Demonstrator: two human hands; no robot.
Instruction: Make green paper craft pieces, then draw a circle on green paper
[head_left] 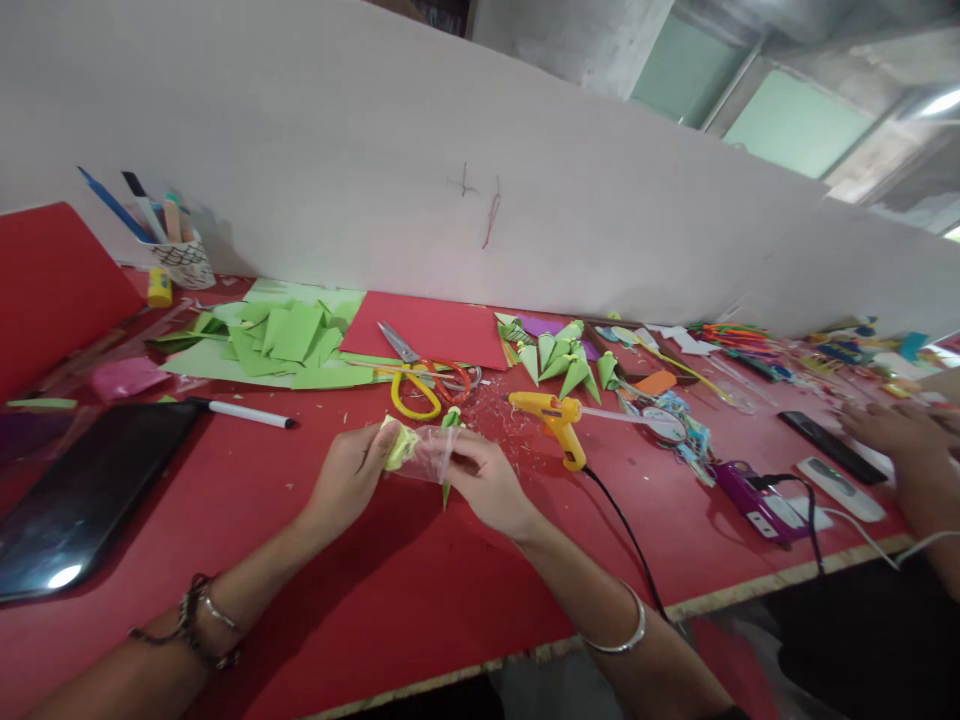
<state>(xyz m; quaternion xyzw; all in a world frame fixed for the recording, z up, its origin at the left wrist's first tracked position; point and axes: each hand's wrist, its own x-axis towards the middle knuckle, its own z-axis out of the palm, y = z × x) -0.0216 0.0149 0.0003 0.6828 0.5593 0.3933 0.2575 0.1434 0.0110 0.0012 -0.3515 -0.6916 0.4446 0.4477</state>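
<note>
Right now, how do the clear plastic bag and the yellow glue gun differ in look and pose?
1. The clear plastic bag is see-through and crumpled; the glue gun is opaque yellow with a definite shape.
2. The bag is in the left hand, with the right hand at it; the gun lies on the red table, untouched.
3. The gun has a black cord; the bag shows none.

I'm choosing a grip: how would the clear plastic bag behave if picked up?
Probably floppy: the clear plastic bag looks creased between the left hand and right hand. Likely light too, since it appears thin and see-through.
</note>
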